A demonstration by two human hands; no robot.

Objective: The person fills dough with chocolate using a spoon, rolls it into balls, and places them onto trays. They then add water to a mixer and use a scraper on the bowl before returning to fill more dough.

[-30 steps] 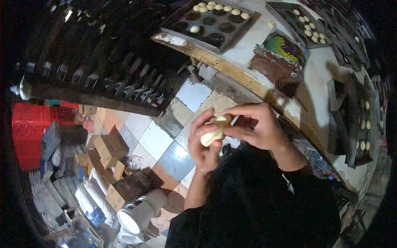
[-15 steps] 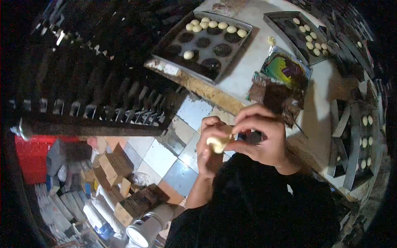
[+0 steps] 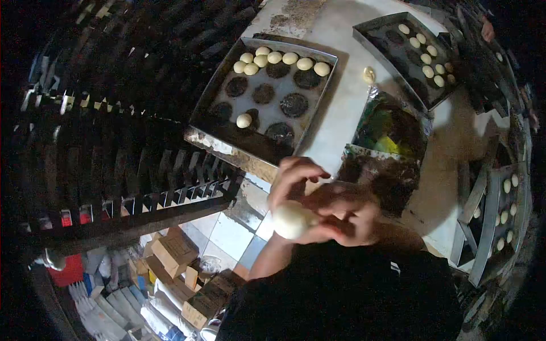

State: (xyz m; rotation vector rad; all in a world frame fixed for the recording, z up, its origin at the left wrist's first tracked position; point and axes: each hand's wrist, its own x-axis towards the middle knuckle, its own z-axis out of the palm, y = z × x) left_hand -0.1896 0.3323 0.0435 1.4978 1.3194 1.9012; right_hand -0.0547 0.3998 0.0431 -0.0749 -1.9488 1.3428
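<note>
In front of my chest, my left hand (image 3: 293, 184) is closed around a smooth, pale dough ball (image 3: 290, 220). My right hand (image 3: 350, 219), blurred by motion, pinches at the ball's right side. Beyond the hands, a square metal tray (image 3: 310, 122) with dark round marks bears several dough balls along its far side. One separate dough ball (image 3: 244, 120) sits nearer its front. To the right of that tray lies an opened plastic wrapper (image 3: 391, 126) with a dark brown mass (image 3: 378, 182) on it. A small dough scrap (image 3: 369, 75) rests just past the wrapper.
A second tray (image 3: 393, 65) with dough balls stands at the far right of the pale worktop (image 3: 347, 34). Another tray (image 3: 488, 250) with dough balls is at the right edge. A dark slatted rack (image 3: 153, 219) stands left; cardboard boxes (image 3: 175, 253) lie below on the tiled floor.
The dough has turned from a folded, uneven piece into a rounder, smooth ball. My right hand has come lower and its fingers have drawn in. The camera view has shifted.
</note>
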